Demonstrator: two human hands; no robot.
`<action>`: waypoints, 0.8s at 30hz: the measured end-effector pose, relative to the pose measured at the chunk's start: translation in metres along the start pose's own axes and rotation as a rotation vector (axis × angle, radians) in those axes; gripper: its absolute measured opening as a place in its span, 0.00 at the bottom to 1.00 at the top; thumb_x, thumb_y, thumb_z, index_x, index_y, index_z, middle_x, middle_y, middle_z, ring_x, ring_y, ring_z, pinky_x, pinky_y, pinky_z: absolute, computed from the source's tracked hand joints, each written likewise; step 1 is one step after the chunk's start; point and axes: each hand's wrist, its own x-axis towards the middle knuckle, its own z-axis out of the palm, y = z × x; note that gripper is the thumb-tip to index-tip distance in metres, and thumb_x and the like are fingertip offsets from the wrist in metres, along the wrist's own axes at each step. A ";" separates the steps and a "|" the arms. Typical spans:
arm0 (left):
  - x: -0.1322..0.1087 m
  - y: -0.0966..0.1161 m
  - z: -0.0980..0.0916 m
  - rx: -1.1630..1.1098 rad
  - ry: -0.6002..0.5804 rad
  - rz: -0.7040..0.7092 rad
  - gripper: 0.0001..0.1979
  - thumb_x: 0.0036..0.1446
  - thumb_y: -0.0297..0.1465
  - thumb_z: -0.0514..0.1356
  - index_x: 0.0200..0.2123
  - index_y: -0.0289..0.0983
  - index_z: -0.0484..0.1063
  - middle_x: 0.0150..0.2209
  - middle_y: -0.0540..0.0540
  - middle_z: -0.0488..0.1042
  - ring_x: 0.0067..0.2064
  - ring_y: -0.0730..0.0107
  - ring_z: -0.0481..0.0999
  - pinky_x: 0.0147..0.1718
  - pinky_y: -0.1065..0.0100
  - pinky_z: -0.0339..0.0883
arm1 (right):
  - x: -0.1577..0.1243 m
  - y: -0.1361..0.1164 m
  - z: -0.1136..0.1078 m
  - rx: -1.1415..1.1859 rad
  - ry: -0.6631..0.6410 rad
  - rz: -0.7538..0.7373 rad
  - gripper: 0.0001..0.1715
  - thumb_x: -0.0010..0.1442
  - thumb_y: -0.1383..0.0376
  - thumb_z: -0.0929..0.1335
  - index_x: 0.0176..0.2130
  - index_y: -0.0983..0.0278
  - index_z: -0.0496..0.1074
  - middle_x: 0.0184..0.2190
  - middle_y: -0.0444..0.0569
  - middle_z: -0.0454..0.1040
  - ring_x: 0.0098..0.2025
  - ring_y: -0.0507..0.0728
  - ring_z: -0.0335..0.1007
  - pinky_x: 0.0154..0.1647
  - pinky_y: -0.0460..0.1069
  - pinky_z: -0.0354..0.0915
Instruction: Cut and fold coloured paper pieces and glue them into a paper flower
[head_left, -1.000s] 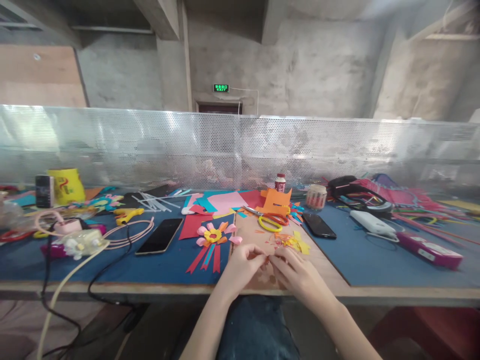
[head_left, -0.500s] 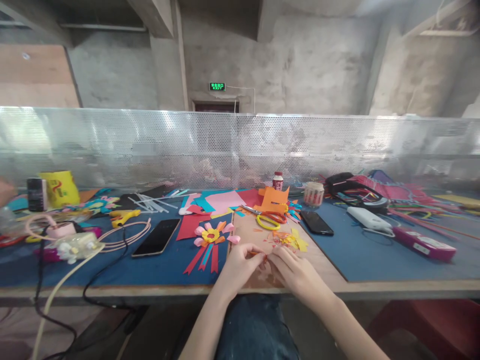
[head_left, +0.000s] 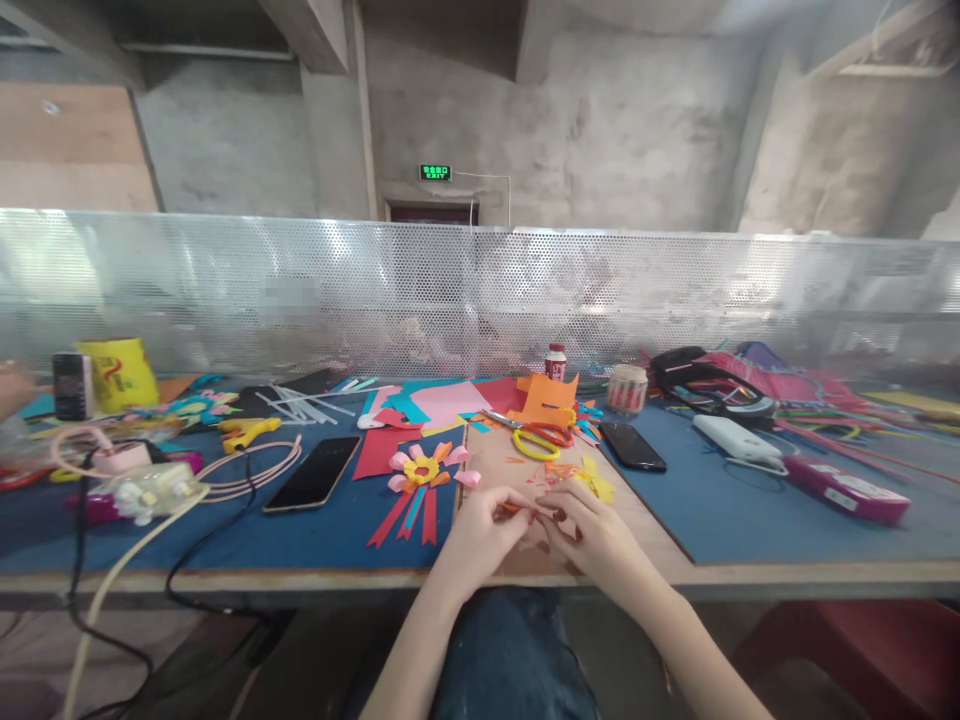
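Over the brown board (head_left: 491,455) at the table's front edge, my two hands meet at their fingertips. My left hand (head_left: 491,525) is closed in a pinch on a small orange paper strip (head_left: 511,507), mostly covered by the fingers. The fingers of my right hand (head_left: 589,525) are bent and pressed together at the strip's right end. Just left of my left hand lies a paper flower (head_left: 421,470) with pink and orange petals, a yellow centre and red and blue tails. Yellow paper scraps (head_left: 598,482) and scissors (head_left: 536,442) with yellow and orange handles lie beyond my hands.
Phones lie to the left (head_left: 315,475) and right (head_left: 632,446). A power strip with cables (head_left: 154,492) and a yellow glue gun (head_left: 247,434) are on the left. Behind stand an orange folded paper (head_left: 549,400), a small bottle (head_left: 556,362) and a jar (head_left: 627,388). Part of another person's hand (head_left: 13,385) shows far left.
My right fingers have shifted slightly and bent more at the strip, and a bit more orange shows by my left fingers. The other things on the table have stayed put.
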 end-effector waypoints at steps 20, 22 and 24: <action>-0.002 0.001 -0.001 0.038 -0.027 -0.008 0.08 0.50 0.30 0.55 0.31 0.34 0.71 0.30 0.47 0.74 0.33 0.67 0.72 0.33 0.70 0.63 | 0.004 -0.005 -0.012 0.220 -0.018 0.084 0.08 0.56 0.70 0.64 0.34 0.63 0.73 0.31 0.49 0.73 0.33 0.53 0.69 0.34 0.48 0.67; -0.002 0.003 -0.001 0.039 -0.024 -0.003 0.07 0.50 0.29 0.55 0.31 0.34 0.71 0.30 0.47 0.74 0.34 0.68 0.72 0.33 0.71 0.63 | 0.003 -0.007 -0.013 0.220 -0.020 0.092 0.08 0.57 0.70 0.63 0.33 0.63 0.72 0.31 0.49 0.72 0.32 0.53 0.69 0.31 0.47 0.67; -0.003 0.004 0.000 0.040 -0.025 0.005 0.06 0.49 0.29 0.55 0.31 0.34 0.71 0.31 0.48 0.73 0.34 0.68 0.71 0.33 0.71 0.63 | 0.003 -0.008 -0.014 0.224 -0.021 0.103 0.09 0.57 0.70 0.63 0.33 0.63 0.72 0.31 0.49 0.72 0.32 0.52 0.68 0.28 0.46 0.66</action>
